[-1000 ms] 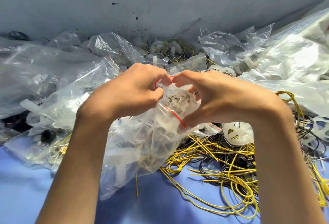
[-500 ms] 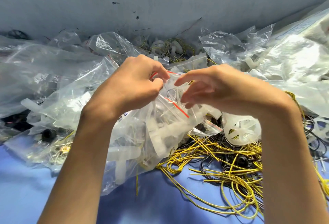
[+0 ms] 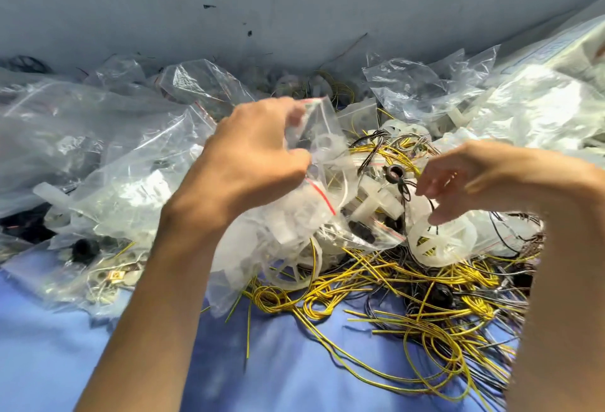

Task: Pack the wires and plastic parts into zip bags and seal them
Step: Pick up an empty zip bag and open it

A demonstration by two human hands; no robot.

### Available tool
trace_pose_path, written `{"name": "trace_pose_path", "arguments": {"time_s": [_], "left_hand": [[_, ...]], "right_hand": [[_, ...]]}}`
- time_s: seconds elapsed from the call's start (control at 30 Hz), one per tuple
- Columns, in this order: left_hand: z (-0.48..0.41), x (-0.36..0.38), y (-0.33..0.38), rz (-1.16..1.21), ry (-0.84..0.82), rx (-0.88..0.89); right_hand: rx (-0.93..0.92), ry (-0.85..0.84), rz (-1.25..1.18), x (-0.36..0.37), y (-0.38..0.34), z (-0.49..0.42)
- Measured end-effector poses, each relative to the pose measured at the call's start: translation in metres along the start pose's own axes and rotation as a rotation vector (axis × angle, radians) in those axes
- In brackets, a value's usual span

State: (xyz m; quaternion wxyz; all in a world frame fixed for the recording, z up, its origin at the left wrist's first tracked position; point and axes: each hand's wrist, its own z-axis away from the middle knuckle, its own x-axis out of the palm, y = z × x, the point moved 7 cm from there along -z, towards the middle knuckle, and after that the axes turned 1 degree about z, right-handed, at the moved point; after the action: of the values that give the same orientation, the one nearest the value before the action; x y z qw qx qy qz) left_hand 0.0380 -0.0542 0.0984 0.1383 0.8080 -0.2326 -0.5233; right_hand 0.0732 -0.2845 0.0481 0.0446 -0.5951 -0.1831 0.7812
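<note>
My left hand (image 3: 252,153) grips the top of a clear zip bag (image 3: 294,225) with a red seal line; white plastic parts fill it. The bag hangs over the pile at the centre. To its right my right hand (image 3: 465,179) hovers with loosely curled fingers and holds nothing, just above a white plastic wheel (image 3: 438,241) and a black ring on thin black wire (image 3: 394,173). Tangled yellow wires (image 3: 409,287) lie on the blue table below both hands.
Heaps of clear plastic bags (image 3: 82,149) crowd the left, with more bags (image 3: 530,110) at the back right against a grey wall (image 3: 294,2). A small bag of metal parts (image 3: 108,277) lies front left. Bare blue table (image 3: 294,372) shows at the front.
My right hand has let go of the bag's top and moved right and down. My left hand keeps the bag and has lifted it a little.
</note>
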Motion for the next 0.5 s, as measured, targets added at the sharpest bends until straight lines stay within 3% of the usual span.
{"name": "trace_pose_path", "arguments": {"time_s": [0.1, 0.3, 0.4, 0.5], "left_hand": [[-0.001, -0.008, -0.001, 0.002, 0.129, -0.006], [-0.005, 0.007, -0.011, -0.026, -0.047, 0.004], [-0.005, 0.011, -0.011, -0.002, -0.088, 0.025], [-0.004, 0.018, -0.012, 0.003, -0.155, 0.048]], "right_hand": [[0.07, -0.044, -0.025, 0.004, 0.021, -0.003], [0.113, -0.111, -0.021, 0.014, 0.053, -0.006], [0.027, -0.001, -0.023, 0.002, 0.043, -0.001], [-0.082, 0.113, -0.177, -0.016, 0.018, 0.013]]}}
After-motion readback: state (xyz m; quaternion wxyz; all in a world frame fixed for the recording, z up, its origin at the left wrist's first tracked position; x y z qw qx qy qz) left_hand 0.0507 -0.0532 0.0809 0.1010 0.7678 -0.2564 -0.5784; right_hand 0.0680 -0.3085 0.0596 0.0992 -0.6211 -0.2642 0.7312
